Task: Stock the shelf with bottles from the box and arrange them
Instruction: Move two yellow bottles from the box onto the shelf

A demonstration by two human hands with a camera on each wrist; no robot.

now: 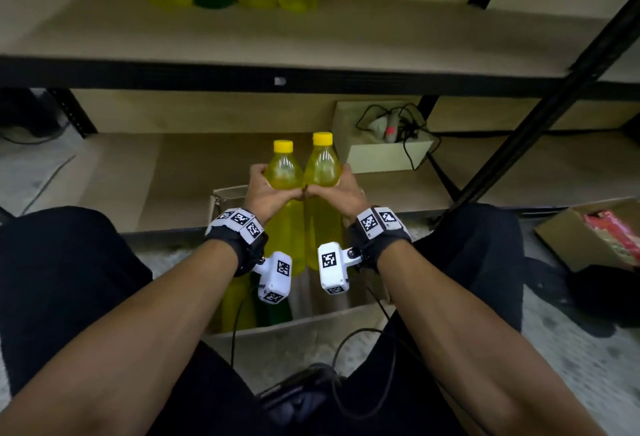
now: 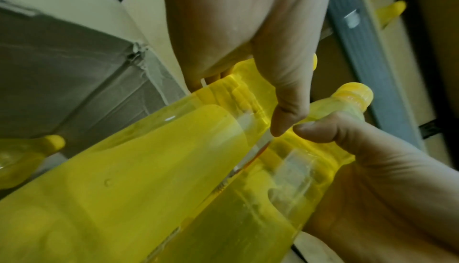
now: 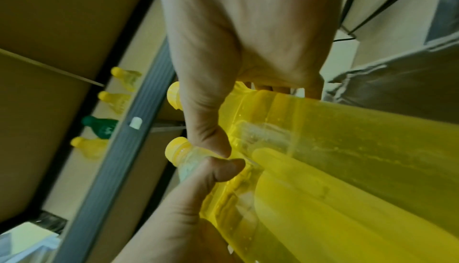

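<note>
Both forearms reach forward, converging at centre, wrists banded. Left hand [image 1: 266, 193] curled round left yellow bottle [image 1: 284, 172]; right hand [image 1: 341, 193] curled round right yellow bottle [image 1: 322, 167]. Thumbs nearly touching between bottles, knuckles facing outward.

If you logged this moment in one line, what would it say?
left hand: grips left yellow-capped plastic bottle | right hand: grips right yellow-capped plastic bottle | bottles: upright, touching, above cardboard box
</note>
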